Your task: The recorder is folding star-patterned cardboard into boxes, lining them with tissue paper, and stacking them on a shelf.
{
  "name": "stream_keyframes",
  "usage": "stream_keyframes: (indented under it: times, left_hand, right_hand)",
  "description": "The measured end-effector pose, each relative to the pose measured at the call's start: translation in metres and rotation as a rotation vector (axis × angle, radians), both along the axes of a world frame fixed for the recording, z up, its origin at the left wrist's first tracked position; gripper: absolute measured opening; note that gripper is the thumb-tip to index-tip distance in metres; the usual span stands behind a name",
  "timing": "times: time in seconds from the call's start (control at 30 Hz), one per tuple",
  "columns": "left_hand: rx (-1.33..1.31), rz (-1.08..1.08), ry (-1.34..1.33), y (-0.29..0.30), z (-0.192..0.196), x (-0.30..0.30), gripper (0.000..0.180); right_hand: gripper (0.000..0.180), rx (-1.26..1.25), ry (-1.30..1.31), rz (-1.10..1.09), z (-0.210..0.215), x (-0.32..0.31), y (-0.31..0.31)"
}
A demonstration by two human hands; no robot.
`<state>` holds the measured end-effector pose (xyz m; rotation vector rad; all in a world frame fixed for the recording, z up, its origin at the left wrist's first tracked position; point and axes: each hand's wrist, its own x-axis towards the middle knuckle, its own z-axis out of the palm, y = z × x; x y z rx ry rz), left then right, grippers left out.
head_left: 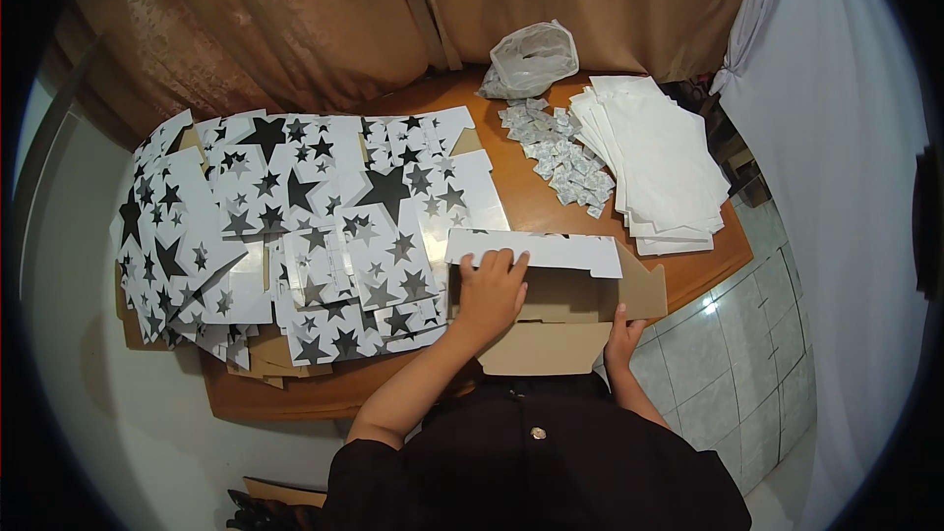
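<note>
An open cardboard box (565, 293), brown inside, stands at the table's near edge in front of me. Its white far flap (565, 252) carries a few dark marks, and a brown flap (544, 348) hangs out toward my body. My left hand (492, 293) reaches across the box's left side, fingers bent over the white flap. At the near right corner, my right hand (621, 339) grips the cardboard below the brown side flap (643, 292), thumb upward; its other fingers are mostly hidden.
Flat star-printed box blanks (324, 197) pile over the table's left side. Several small whitish sachets (565, 162) lie beyond the box, near a translucent plastic bag (531, 61). White sheets (654, 157) are stacked at the right. The wooden table (246, 398) has curved edges; curtains (295, 20) hang behind.
</note>
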<state>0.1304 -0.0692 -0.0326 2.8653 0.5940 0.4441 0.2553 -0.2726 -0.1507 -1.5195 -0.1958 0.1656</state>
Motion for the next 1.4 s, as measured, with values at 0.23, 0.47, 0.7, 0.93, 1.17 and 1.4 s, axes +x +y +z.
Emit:
stream_keyframes:
  times: [0.23,0.47,0.7,0.93,1.17,1.4]
  left_hand:
    - [-0.112,-0.210,-0.149,0.028,-0.004,-0.013,0.043]
    - [-0.497,-0.071,-0.074,0.024,-0.024,-0.017,0.038]
    - [-0.087,-0.092,-0.077,0.032,-0.042,-0.017,0.041]
    - [-0.153,-0.125,-0.113,0.039,-0.034,-0.009,0.045]
    - [-0.130,-0.123,-0.119,0.036,-0.037,-0.013,0.043]
    - [-0.062,-0.149,-0.124,0.028,-0.037,-0.017,0.041]
  right_hand:
    - [0.029,-0.013,-0.061,-0.010,0.001,0.004,-0.002]
    - [0.029,-0.035,-0.088,0.021,-0.004,0.005,-0.005]
    - [0.054,-0.692,-0.755,0.559,0.052,0.037,-0.011]
    - [0.064,-0.869,-0.429,1.018,0.104,0.064,-0.002]
    - [0.060,-0.674,-0.218,1.007,0.068,0.069,-0.002]
    - [0.058,-0.527,-0.414,0.388,0.057,0.025,0.031]
